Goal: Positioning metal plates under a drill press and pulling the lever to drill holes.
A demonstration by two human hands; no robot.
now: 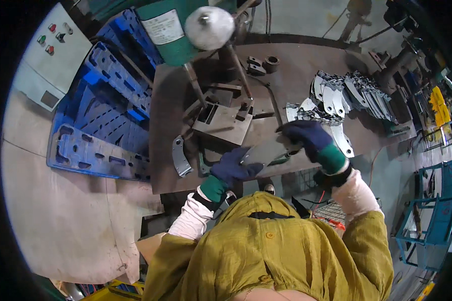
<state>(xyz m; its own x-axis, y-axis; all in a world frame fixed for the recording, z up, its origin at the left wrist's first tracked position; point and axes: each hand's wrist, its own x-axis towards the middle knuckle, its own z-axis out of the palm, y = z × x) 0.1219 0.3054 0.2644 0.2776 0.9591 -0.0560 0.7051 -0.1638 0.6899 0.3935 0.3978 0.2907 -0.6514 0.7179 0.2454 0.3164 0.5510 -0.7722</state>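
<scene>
Both hands wear dark blue gloves with green cuffs. Between them, over the near edge of the table, they hold a flat grey metal plate point(265, 152). My left hand point(234, 166) is closed on the plate's left end, while my right hand point(308, 136) grips its right end; the right fingertips are partly hidden. Just beyond the plate stands a steel block fixture point(223, 124) with slots in its top. A curved metal plate with a hole point(181, 156) lies on the table left of my left hand. Past my right hand is a pile of similar curved plates point(333, 98).
The brown metal table point(171, 100) also carries a ring-shaped part point(271, 62). A green machine point(171, 50) with a white ball-shaped cover point(209, 27) rises behind the fixture. Blue plastic pallets point(100, 145) and a control box point(47, 55) stand left, a blue cart point(434, 220) right.
</scene>
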